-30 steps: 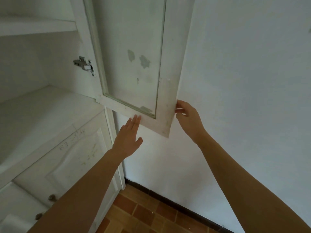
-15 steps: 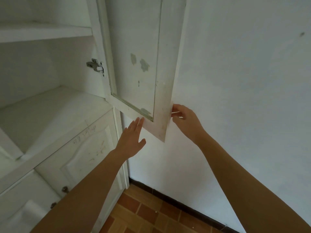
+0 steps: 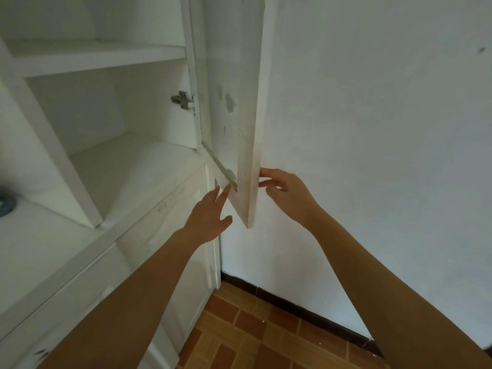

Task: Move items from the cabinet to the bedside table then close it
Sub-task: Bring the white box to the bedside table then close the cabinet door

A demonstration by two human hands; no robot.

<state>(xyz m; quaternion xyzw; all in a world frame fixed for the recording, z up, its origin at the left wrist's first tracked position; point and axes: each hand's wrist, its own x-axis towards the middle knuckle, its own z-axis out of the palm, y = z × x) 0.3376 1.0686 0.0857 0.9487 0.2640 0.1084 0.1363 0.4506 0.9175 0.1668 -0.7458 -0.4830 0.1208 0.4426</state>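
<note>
Now the right hand (image 3: 288, 194) pinches the cabinet door (image 3: 247, 155) edge, while the left hand (image 3: 209, 219) reaches flat, fingers released.

Faint pencil-like scribbles sit on the lower cabinet door (image 3: 170, 202), out at about nine o'clock from the left hand (image 3: 209, 218), too smudged to read. No other lettering shows.
</note>
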